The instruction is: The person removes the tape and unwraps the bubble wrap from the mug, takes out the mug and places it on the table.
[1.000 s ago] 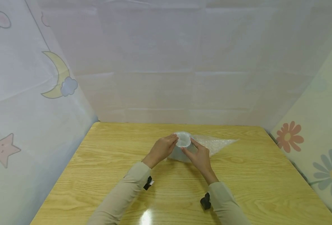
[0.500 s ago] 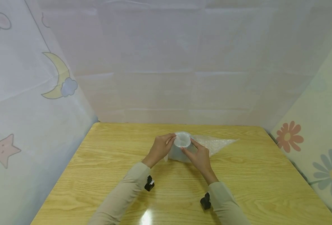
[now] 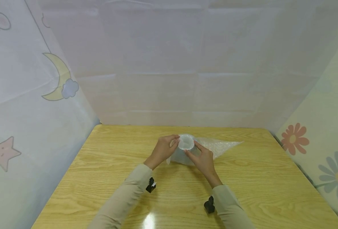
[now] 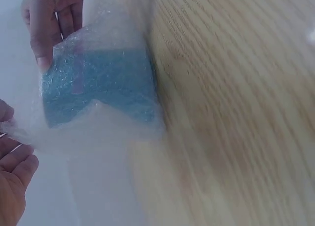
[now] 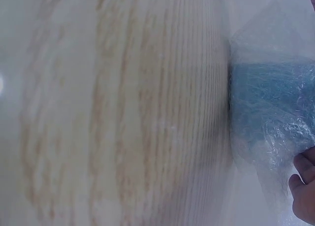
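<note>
A blue cylindrical thing, wrapped in bubble wrap, stands on the table with its round pale opening facing up. Its exact kind is hidden by the wrap. At the left of the opening, my left hand pinches an edge of the bubble wrap between thumb and fingers. My right hand grips the wrapped thing from the right, thumb and forefinger at its rim. In the left wrist view, a purplish strip shows through the wrap on the blue side.
A loose pointed tail of bubble wrap stretches right across the wooden table. Pale cloth hangings with printed shapes enclose the back and sides. Small black devices sit at both sleeve cuffs.
The left hand's fingers lay along the rim earlier; they have drawn slightly left and now pinch the wrap's edge. The right hand has stayed in place.
</note>
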The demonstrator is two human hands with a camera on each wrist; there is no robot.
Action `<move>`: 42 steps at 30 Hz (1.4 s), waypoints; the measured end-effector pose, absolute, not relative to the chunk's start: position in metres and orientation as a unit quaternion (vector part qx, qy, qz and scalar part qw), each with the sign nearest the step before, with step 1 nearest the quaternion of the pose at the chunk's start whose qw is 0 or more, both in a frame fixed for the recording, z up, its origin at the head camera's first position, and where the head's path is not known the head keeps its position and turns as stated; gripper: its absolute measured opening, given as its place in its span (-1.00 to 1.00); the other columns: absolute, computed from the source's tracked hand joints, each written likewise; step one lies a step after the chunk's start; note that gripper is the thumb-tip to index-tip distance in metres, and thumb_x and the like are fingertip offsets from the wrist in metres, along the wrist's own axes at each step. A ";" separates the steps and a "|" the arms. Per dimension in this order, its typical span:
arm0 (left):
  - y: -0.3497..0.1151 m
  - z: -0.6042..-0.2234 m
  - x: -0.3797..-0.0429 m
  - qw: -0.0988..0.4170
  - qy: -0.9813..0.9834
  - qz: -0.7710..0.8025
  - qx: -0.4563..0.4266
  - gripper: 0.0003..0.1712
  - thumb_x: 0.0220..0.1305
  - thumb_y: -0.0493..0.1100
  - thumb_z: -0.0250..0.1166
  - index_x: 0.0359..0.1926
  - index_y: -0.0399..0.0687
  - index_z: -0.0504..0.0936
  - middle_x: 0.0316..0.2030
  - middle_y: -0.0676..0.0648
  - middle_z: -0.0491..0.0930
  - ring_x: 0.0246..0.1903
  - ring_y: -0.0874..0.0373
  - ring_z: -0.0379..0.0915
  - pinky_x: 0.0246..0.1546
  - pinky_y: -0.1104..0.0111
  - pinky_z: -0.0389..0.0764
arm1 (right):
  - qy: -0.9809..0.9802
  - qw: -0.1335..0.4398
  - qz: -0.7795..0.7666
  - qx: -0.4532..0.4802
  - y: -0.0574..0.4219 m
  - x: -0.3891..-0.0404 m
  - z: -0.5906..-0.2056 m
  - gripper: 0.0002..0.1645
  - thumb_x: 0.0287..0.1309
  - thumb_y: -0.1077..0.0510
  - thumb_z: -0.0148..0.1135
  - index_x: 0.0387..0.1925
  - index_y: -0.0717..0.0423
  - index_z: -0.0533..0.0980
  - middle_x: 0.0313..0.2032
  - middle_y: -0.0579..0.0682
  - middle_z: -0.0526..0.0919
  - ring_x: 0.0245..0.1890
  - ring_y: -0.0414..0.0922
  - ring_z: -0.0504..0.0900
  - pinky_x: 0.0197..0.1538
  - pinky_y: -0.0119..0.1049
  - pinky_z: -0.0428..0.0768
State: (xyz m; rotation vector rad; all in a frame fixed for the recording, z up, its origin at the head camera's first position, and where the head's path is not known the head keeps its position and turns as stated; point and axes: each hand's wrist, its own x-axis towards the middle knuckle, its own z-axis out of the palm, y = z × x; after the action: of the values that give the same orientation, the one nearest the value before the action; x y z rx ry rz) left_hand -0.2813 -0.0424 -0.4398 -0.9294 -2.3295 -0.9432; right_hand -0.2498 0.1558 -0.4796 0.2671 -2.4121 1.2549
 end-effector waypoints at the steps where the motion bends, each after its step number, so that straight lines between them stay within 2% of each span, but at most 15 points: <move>1: -0.042 -0.438 -0.281 0.233 -0.851 -0.317 -0.347 -0.74 0.33 -0.28 0.25 -0.02 -0.34 0.64 -0.05 -0.24 0.64 -0.05 -0.05 0.59 -0.04 0.23 0.59 | -0.864 0.202 0.451 0.095 0.156 -0.250 -0.480 -0.13 0.03 -0.15 0.46 0.20 0.37 0.44 0.03 0.37 0.54 -0.77 -0.37 -0.07 -0.31 -0.14 0.50; 4: -0.041 -0.433 -0.280 0.240 -0.861 -0.245 -0.374 -0.71 0.29 -0.29 0.29 0.01 -0.32 0.63 0.00 -0.24 0.61 0.04 -0.05 0.54 -0.01 0.23 0.57 | -0.863 0.197 0.455 0.095 0.156 -0.249 -0.479 -0.12 0.03 -0.15 0.46 0.22 0.36 0.43 0.02 0.39 0.55 -0.81 -0.40 -0.12 -0.33 -0.14 0.51; 9: -0.039 -0.431 -0.279 0.227 -0.876 -0.167 -0.392 -0.63 0.26 -0.26 0.34 0.08 -0.25 0.61 0.09 -0.20 0.57 0.11 -0.03 0.48 0.05 0.19 0.53 | -0.865 0.189 0.454 0.095 0.157 -0.249 -0.480 -0.11 0.04 -0.17 0.44 0.24 0.34 0.42 0.12 0.37 0.47 -0.83 -0.43 -0.12 -0.17 -0.05 0.57; 13: -0.038 -0.433 -0.279 0.216 -0.884 -0.140 -0.390 -0.59 0.26 -0.24 0.34 0.12 -0.24 0.59 0.13 -0.18 0.54 0.15 -0.01 0.45 0.12 0.20 0.47 | -0.867 0.189 0.452 0.094 0.157 -0.249 -0.480 -0.11 0.05 -0.18 0.43 0.24 0.33 0.42 0.12 0.36 0.47 -0.85 -0.43 -0.11 -0.28 -0.13 0.55; 16: -0.037 -0.434 -0.281 0.212 -0.887 -0.142 -0.386 -0.60 0.27 -0.24 0.34 0.12 -0.24 0.59 0.14 -0.18 0.53 0.16 -0.02 0.43 0.10 0.22 0.48 | -0.866 0.192 0.452 0.094 0.157 -0.249 -0.481 -0.13 0.06 -0.16 0.43 0.23 0.34 0.42 0.11 0.36 0.48 -0.86 -0.41 -0.11 -0.33 -0.15 0.52; 20: -0.037 -0.434 -0.282 0.210 -0.885 -0.158 -0.384 -0.63 0.28 -0.26 0.32 0.09 -0.26 0.60 0.13 -0.20 0.54 0.15 -0.03 0.44 0.06 0.23 0.52 | -0.864 0.195 0.453 0.095 0.156 -0.250 -0.482 -0.14 0.05 -0.14 0.44 0.23 0.34 0.43 0.12 0.35 0.47 -0.86 -0.38 -0.03 -0.17 -0.03 0.60; 24: -0.036 -0.436 -0.284 0.218 -0.880 -0.170 -0.386 -0.68 0.29 -0.29 0.30 0.06 -0.26 0.63 0.10 -0.20 0.56 0.12 -0.02 0.47 0.03 0.23 0.54 | -0.862 0.199 0.456 0.100 0.156 -0.250 -0.482 -0.15 0.05 -0.12 0.45 0.22 0.35 0.43 0.13 0.34 0.46 -0.87 -0.35 0.07 -0.07 0.05 0.59; 30: -0.036 -0.437 -0.285 0.233 -0.870 -0.178 -0.396 -0.73 0.29 -0.27 0.29 -0.01 -0.27 0.66 0.04 -0.20 0.60 0.07 0.00 0.52 0.02 0.20 0.55 | -0.863 0.195 0.457 0.095 0.156 -0.250 -0.482 -0.14 0.05 -0.14 0.44 0.23 0.33 0.43 0.13 0.34 0.46 -0.86 -0.39 -0.06 -0.35 -0.19 0.53; 32: -0.036 -0.437 -0.285 0.234 -0.868 -0.182 -0.398 -0.73 0.29 -0.27 0.30 -0.02 -0.28 0.67 0.03 -0.21 0.60 0.06 -0.01 0.52 0.02 0.18 0.55 | -0.864 0.192 0.456 0.094 0.157 -0.250 -0.482 -0.13 0.05 -0.15 0.44 0.23 0.33 0.42 0.13 0.35 0.45 -0.85 -0.42 -0.12 -0.38 -0.23 0.48; 35: -0.035 -0.436 -0.285 0.234 -0.867 -0.184 -0.399 -0.75 0.31 -0.27 0.28 -0.03 -0.28 0.67 0.02 -0.22 0.61 0.05 -0.01 0.53 0.02 0.17 0.55 | -0.864 0.194 0.456 0.095 0.157 -0.250 -0.482 -0.13 0.05 -0.15 0.44 0.23 0.34 0.43 0.13 0.35 0.45 -0.84 -0.44 -0.13 -0.33 -0.22 0.49; 38: -0.035 -0.436 -0.285 0.239 -0.865 -0.185 -0.401 -0.76 0.31 -0.27 0.27 -0.05 -0.29 0.68 -0.01 -0.23 0.62 0.03 -0.01 0.55 0.00 0.17 0.56 | -0.863 0.196 0.456 0.094 0.157 -0.250 -0.483 -0.14 0.05 -0.13 0.45 0.23 0.34 0.43 0.13 0.34 0.45 -0.84 -0.39 -0.07 -0.27 -0.16 0.52; 42: -0.035 -0.438 -0.286 0.250 -0.860 -0.191 -0.402 -0.78 0.31 -0.30 0.27 -0.07 -0.29 0.68 -0.04 -0.23 0.63 0.00 0.00 0.57 -0.03 0.21 0.58 | -0.863 0.201 0.454 0.091 0.156 -0.250 -0.484 -0.16 0.04 -0.10 0.47 0.22 0.33 0.44 0.12 0.32 0.48 -0.81 -0.28 0.26 -0.13 -0.05 0.59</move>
State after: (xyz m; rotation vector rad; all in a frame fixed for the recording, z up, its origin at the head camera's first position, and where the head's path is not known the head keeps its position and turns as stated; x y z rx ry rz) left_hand -0.2855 -0.0350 -0.4377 -1.0934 -2.3408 -0.5209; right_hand -0.2503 0.1563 -0.4835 0.2537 -2.4114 1.2697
